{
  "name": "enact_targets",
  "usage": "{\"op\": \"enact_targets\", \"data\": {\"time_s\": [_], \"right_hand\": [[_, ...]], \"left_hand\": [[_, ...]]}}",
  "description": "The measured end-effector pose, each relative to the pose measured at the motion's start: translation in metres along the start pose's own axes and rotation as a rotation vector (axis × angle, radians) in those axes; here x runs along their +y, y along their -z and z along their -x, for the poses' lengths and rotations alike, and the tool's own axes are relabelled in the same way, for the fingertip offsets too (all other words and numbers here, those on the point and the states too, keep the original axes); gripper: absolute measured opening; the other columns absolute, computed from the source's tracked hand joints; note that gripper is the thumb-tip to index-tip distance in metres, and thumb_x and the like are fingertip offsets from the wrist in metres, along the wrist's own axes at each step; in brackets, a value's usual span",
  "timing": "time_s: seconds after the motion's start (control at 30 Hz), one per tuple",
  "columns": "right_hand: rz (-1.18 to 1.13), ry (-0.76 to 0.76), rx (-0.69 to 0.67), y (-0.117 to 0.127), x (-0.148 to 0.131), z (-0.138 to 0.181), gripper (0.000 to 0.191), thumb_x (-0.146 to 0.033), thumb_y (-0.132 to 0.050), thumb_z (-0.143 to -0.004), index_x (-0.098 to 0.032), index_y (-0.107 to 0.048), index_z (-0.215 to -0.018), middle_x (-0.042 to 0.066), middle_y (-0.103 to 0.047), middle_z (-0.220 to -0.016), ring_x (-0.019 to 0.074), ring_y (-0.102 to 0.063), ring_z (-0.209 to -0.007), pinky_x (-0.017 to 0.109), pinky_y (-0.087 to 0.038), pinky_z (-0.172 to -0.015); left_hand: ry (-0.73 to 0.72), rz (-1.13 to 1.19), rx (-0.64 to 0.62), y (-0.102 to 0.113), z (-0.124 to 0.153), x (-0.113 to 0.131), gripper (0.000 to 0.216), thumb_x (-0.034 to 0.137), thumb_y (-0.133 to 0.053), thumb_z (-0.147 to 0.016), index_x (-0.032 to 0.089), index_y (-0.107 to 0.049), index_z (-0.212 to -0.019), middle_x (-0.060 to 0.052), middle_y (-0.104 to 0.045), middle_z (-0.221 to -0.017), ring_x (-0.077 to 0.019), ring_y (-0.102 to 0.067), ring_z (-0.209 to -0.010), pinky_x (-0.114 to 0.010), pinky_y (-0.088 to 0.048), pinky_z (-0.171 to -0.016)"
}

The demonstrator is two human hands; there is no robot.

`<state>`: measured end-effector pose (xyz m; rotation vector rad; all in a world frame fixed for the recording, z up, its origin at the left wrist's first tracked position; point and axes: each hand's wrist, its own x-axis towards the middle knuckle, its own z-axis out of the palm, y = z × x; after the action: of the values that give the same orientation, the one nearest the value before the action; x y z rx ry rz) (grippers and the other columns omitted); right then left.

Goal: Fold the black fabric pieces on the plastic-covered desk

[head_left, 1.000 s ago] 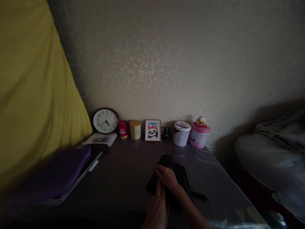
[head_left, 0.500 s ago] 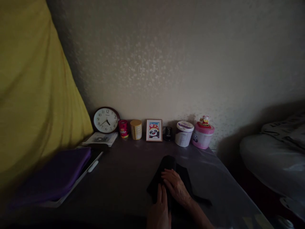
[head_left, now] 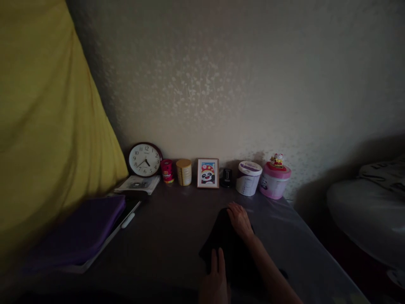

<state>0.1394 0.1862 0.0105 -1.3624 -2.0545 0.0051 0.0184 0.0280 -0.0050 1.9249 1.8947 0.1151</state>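
A black folded cloth lies on the dark table in front of me. My right hand rests flat on the far end of the cloth, fingers stretched out toward the wall. My left hand lies on the cloth's near left edge at the bottom of the view, with two fingers extended onto the fabric. The light is dim and the fabric's folds are hard to make out.
Along the wall stand a round clock, a red tin, a tan tin, a panda picture frame, a white tub and a pink tub. A purple pad and booklet lie left. Yellow fabric hangs left; bedding sits right.
My right hand slid forward along the cloth from its middle to its far end. My left hand drew back toward me along the near edge. The view shifted slightly left.
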Motion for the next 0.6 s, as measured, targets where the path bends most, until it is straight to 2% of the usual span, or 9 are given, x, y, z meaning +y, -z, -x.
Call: {"op": "enact_targets", "data": {"time_s": [0.07,0.17,0.23,0.33,0.43,0.5,0.6], "right_hand": [[-0.100,0.086,-0.004,0.008,-0.013,0.016,0.030,-0.029,-0.036,-0.091,-0.018,-0.062,-0.102,0.009,-0.064,-0.108,0.0209,-0.053,-0.110,0.041,-0.038,-0.096],[-0.202,0.217,-0.169,0.011,-0.027,0.038,0.030,-0.030,-0.036,-0.091,-0.022,-0.065,-0.096,0.006,-0.067,-0.100,0.0191,-0.053,-0.109,0.040,-0.037,-0.098],[-0.176,0.204,-0.177,0.007,-0.026,0.040,0.030,-0.028,-0.036,-0.091,-0.022,-0.065,-0.099,0.005,-0.067,-0.105,0.0201,-0.051,-0.114,0.044,-0.033,-0.101],[-0.097,0.013,-0.009,-0.002,-0.008,0.031,0.032,-0.026,-0.037,-0.087,-0.016,-0.062,-0.105,0.011,-0.061,-0.117,0.0235,-0.050,-0.114,0.047,-0.034,-0.099],[-0.101,-0.202,0.119,-0.002,0.017,0.027,0.035,-0.028,-0.038,-0.083,-0.012,-0.061,-0.104,0.014,-0.063,-0.110,0.0237,-0.056,-0.104,0.042,-0.041,-0.093],[-0.116,-0.354,0.143,0.003,0.031,0.035,0.035,-0.029,-0.037,-0.081,-0.013,-0.061,-0.102,0.013,-0.065,-0.103,0.0230,-0.060,-0.097,0.038,-0.045,-0.087],[-0.090,-0.546,0.106,0.017,0.048,0.057,0.035,-0.030,-0.039,-0.078,-0.013,-0.063,-0.097,0.014,-0.067,-0.099,0.0236,-0.062,-0.093,0.034,-0.046,-0.082]], "left_hand": [[-0.024,0.038,0.013,0.002,0.001,-0.001,0.078,0.005,-0.041,-0.071,0.020,-0.007,-0.139,-0.011,-0.011,-0.148,-0.0254,-0.062,-0.092,-0.037,-0.050,-0.076],[-0.019,0.055,0.023,0.008,0.006,0.000,0.077,0.004,-0.040,-0.071,0.020,-0.009,-0.140,-0.011,-0.011,-0.148,-0.0244,-0.062,-0.092,-0.035,-0.049,-0.076],[-0.015,0.048,0.018,0.013,0.009,0.001,0.076,0.004,-0.040,-0.072,0.019,-0.009,-0.140,-0.011,-0.011,-0.148,-0.0239,-0.062,-0.094,-0.034,-0.048,-0.078],[-0.039,0.056,-0.008,0.018,0.013,0.001,0.076,0.005,-0.040,-0.073,0.017,-0.006,-0.140,-0.011,-0.010,-0.148,-0.0239,-0.059,-0.099,-0.034,-0.047,-0.083],[-0.059,0.084,-0.010,0.019,0.014,-0.001,0.074,0.008,-0.040,-0.075,0.015,-0.006,-0.140,-0.012,-0.009,-0.148,-0.0237,-0.058,-0.103,-0.033,-0.045,-0.085],[-0.085,0.108,0.003,0.019,0.015,-0.003,0.074,0.009,-0.040,-0.076,0.014,-0.004,-0.140,-0.013,-0.009,-0.149,-0.0232,-0.056,-0.105,-0.032,-0.044,-0.088],[-0.111,0.136,0.003,0.019,0.017,-0.005,0.076,0.012,-0.041,-0.076,0.014,-0.002,-0.140,-0.013,-0.007,-0.149,-0.0222,-0.055,-0.107,-0.030,-0.042,-0.090]]}}
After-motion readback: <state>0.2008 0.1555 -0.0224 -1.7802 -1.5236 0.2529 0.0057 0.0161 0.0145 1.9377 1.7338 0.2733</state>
